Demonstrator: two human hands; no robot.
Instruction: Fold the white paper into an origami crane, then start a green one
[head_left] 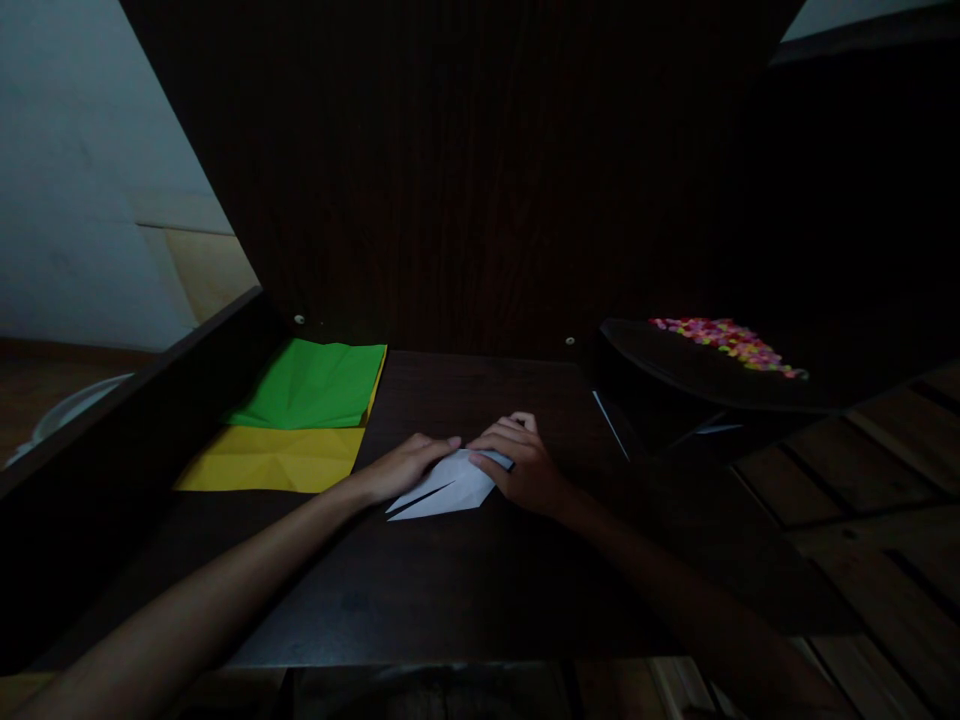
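A dark wooden desk (465, 590) fills the middle of the view, with a tall dark back panel (465, 170) rising behind it at twelve o'clock and a plank floor (862, 500) showing at three to four o'clock. At ten o'clock on the desk lie two flat sheets, a green sheet (311, 385) overlapping the far part of a yellow sheet (274, 460), both uncreased into any shape as far as the dim light shows. At two o'clock a dark tray (697, 375) holds a scatter of small coloured bits (727, 340), too small to identify. At the centre lies a white paper (446, 487), already folded into a narrow pointed form with layered flaps running to a tip at about seven o'clock, so several folds look done; judging by its flat, unfinished shape, more folding seems left, and the coloured sheets look untouched. The left hand (405, 465) lies flat with fingers pressing the paper's upper left edge, holding nothing. The right hand (521, 462) curls its fingers down on the paper's right end, pinning it to the desk.
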